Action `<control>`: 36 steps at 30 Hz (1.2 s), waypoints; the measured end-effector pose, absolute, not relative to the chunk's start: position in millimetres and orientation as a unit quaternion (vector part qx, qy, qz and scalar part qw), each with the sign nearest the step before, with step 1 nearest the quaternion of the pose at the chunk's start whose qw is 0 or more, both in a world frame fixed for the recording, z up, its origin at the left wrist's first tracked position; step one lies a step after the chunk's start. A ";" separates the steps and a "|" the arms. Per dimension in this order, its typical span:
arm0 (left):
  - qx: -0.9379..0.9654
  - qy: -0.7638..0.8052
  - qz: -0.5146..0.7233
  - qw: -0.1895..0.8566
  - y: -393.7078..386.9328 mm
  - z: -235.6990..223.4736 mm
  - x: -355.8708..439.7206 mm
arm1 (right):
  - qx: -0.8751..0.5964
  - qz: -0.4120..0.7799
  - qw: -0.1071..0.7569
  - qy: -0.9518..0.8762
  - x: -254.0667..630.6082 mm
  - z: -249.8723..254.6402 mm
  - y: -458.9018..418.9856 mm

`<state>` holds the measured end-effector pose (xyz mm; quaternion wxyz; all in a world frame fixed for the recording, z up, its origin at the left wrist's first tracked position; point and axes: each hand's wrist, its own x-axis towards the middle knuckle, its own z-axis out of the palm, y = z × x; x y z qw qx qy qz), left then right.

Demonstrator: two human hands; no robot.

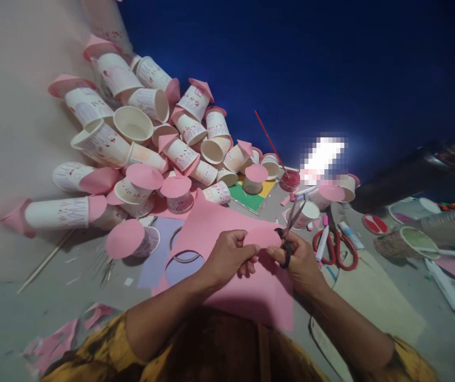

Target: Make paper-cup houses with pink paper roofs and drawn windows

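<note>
Yellow-and-dark sleeves [103, 339] lie nearest, one on each side, with bare forearms reaching from them over a large pink sheet [278, 302]. At the middle of the scene, above that sheet, is a pink paper disc [263, 236]. The left hand [227, 254] pinches its left side, thumb on top. The right hand [302, 268] has its fingers closed about the dark-handled scissors [287, 254]; its thumb seems to touch the disc's right edge too. The blades point to the far side, past the disc, so this looks like turning or trimming a cut piece rather than a snip under way. Further trimming would call for bringing the blades round to the rim, with a light pinch that leaves the thin paper uncreased. Left of the hands, a round hole in the sheet shows a ring [187, 259]. Paper cups [118, 74] with pink tops crowd the far left.
</note>
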<state>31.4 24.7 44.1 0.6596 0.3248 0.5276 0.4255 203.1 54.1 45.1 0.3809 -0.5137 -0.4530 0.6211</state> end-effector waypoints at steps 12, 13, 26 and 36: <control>0.360 0.532 0.444 0.625 20.4 39.7 31.2 | -0.478 0.650 0.389 -0.445 210.0 48.9 61.8; 0.386 0.542 0.457 0.590 20.1 40.8 30.3 | -0.474 0.650 0.403 -0.437 212.2 49.4 64.1; 0.770 0.406 0.493 0.002 24.0 34.5 7.6 | -0.419 0.748 0.396 -0.328 210.5 43.3 67.2; 0.465 0.531 0.436 0.558 32.0 53.1 8.9 | -0.464 0.638 0.344 -0.509 213.9 61.3 61.8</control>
